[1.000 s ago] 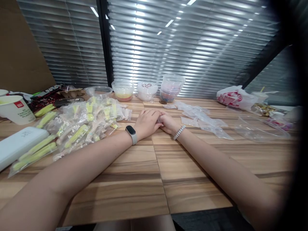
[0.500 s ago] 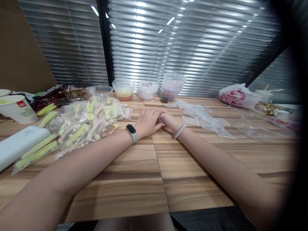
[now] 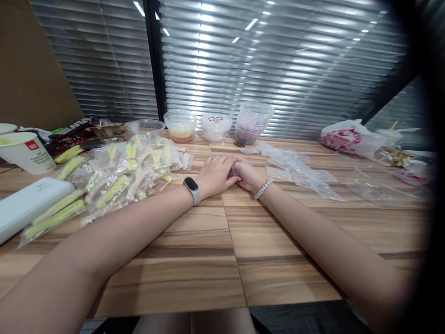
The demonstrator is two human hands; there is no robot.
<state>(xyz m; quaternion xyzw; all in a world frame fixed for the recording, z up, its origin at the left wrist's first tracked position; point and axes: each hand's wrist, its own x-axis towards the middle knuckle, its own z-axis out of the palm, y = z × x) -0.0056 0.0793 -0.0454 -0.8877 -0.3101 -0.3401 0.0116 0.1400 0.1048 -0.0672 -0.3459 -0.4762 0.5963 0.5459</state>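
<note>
My left hand (image 3: 215,176) lies over my right hand (image 3: 247,175) on the table, its fingers bent across the right hand's fingers. The left thumb reaches over to the right hand, and a small dark gap shows between the palms. Most of the right hand's fingers are hidden beneath the left, so their pose cannot be made out. No object shows in either hand. Left of my hands is a heap of small clear bags (image 3: 135,162) holding yellow and pale strips. Flat clear plastic bags (image 3: 295,164) lie to the right.
Along the back stand a clear bowl with yellow and red contents (image 3: 181,127), a bagged white bowl (image 3: 215,127) and stacked clear tubs (image 3: 253,121). A paper cup (image 3: 31,155) and a white box-like device (image 3: 34,204) are at left. A red-and-white bag (image 3: 351,137) sits at far right.
The whole view has shifted slightly, with things appearing a little farther right and higher. My hands keep the same clasped pose on the table.
</note>
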